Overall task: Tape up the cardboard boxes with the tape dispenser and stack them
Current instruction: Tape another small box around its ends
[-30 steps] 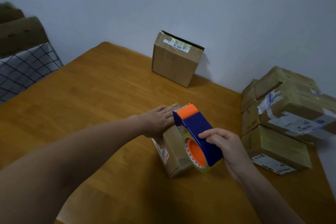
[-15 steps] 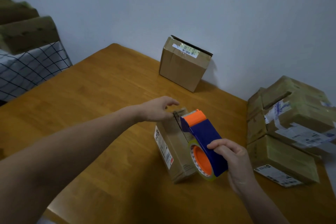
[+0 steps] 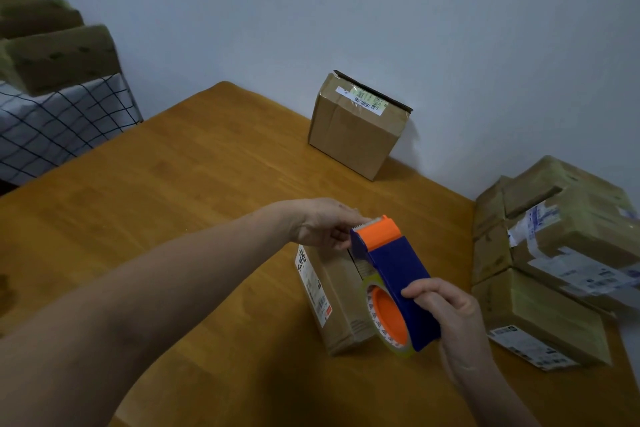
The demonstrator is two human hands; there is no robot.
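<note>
A small brown cardboard box [image 3: 337, 302] with a white label on its side lies on the wooden table [image 3: 194, 204]. Above it I hold a blue and orange tape dispenser [image 3: 394, 274] with a roll of clear tape. My right hand [image 3: 446, 315] grips its blue body at the near end. My left hand [image 3: 325, 229] has its fingers curled at the orange cutter head, pinching at the tape end there. The dispenser hides the box's top seam.
A taller brown box [image 3: 356, 132] with a barcode label stands at the wall behind. Several taped boxes [image 3: 550, 253] with shipping labels are piled at the right. Left of the table are a checked cloth [image 3: 59, 128] and cardboard pieces.
My left hand lifted off the small box's top and moved to the dispenser's orange head. My right hand raised the dispenser slightly above the box.
</note>
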